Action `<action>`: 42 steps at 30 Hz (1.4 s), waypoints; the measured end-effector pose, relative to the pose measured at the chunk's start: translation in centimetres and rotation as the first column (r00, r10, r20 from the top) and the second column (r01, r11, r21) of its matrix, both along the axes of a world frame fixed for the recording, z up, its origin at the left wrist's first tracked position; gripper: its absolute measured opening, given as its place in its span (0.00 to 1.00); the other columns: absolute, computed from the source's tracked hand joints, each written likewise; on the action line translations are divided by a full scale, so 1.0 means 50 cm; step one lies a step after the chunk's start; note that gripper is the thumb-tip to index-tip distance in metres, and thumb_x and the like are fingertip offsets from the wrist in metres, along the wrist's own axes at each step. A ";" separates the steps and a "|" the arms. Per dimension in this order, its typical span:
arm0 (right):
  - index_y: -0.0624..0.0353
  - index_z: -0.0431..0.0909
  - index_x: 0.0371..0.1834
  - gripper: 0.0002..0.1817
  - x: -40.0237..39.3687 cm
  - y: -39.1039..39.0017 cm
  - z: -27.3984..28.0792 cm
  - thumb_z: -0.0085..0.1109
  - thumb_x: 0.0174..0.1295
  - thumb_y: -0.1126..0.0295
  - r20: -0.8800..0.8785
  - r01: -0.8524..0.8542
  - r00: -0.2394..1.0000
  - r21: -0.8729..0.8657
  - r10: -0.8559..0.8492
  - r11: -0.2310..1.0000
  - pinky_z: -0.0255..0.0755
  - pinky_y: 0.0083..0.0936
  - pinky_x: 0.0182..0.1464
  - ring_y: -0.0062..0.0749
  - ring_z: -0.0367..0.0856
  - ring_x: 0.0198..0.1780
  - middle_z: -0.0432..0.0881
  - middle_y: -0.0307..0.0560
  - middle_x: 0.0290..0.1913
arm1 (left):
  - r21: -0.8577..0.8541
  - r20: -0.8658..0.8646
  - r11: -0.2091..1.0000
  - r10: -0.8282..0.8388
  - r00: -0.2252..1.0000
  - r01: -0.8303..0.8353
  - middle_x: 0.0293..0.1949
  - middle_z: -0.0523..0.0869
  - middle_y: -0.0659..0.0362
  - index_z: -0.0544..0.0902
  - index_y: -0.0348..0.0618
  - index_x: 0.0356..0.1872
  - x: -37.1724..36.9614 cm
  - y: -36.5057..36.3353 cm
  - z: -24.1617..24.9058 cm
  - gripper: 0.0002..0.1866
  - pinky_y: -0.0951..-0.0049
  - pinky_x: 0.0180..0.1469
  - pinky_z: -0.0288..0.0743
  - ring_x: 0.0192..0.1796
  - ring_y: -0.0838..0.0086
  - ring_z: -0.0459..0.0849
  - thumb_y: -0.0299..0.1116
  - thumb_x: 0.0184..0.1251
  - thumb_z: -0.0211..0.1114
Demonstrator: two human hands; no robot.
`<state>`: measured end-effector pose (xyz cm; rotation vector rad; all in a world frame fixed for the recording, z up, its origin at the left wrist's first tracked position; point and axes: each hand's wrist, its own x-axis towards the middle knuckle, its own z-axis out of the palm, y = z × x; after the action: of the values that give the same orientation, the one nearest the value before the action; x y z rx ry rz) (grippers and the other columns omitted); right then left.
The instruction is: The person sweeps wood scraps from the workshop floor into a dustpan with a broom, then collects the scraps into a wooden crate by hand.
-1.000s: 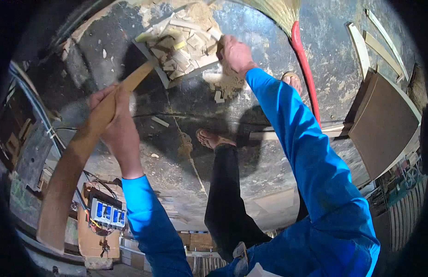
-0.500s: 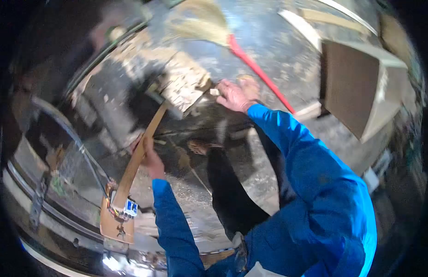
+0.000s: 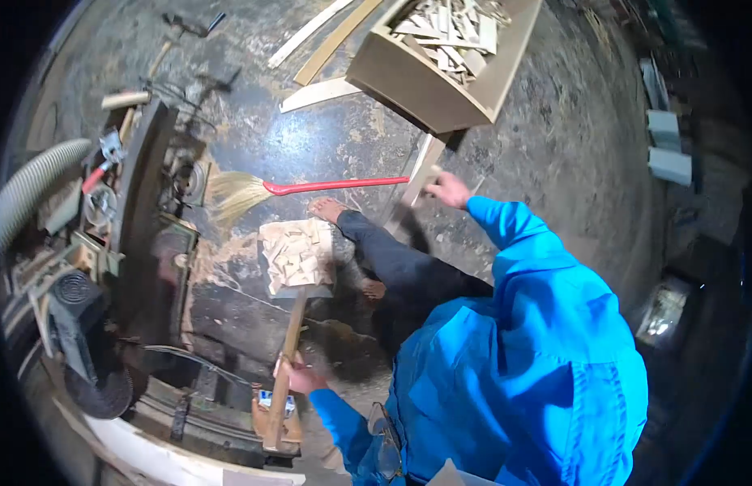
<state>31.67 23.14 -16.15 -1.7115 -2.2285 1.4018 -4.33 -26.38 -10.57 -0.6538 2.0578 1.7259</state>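
My left hand [image 3: 301, 377] is closed round the long wooden handle of a dustpan [image 3: 292, 332]. Small pale wood scraps [image 3: 295, 253] are heaped on its flat pan, which rests on the floor beside my bare foot [image 3: 327, 211]. Out to the right, my right hand [image 3: 450, 191] has its fingers closed at the edge of a pale wood strip [image 3: 420, 174], just below a large box. The strip's lower end is blurred. A broom [image 3: 335, 185] with a red handle and straw bristles lies on the floor, its handle end reaching the strip.
The brown box [image 3: 416, 89] holds many wood offcuts [image 3: 453, 36]. Long wood strips [image 3: 335, 44] lie behind it. At left stand a machine with a round blade [image 3: 100, 393] and a ribbed hose [image 3: 36, 182]. White blocks [image 3: 669, 164] are at far right.
The view has swung to the right. My right hand has moved from beside the scrap-filled dustpan to the wood strip by the box. My left hand still grips the dustpan handle.
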 end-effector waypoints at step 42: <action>0.71 0.75 0.68 0.48 0.694 0.616 0.341 0.71 0.57 0.39 -0.200 0.477 0.867 0.064 -0.457 0.876 0.77 0.39 0.63 0.51 0.84 0.62 0.85 0.63 0.59 | -0.128 -0.017 0.977 -0.173 0.985 0.170 0.56 0.84 0.50 0.79 0.27 0.60 0.486 0.313 0.286 0.30 0.58 0.60 0.82 0.57 0.58 0.85 0.48 0.73 0.66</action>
<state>66.38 53.93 0.89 -1.8356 -1.6109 1.2273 19.97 -10.75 3.72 -0.4745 2.1867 1.5276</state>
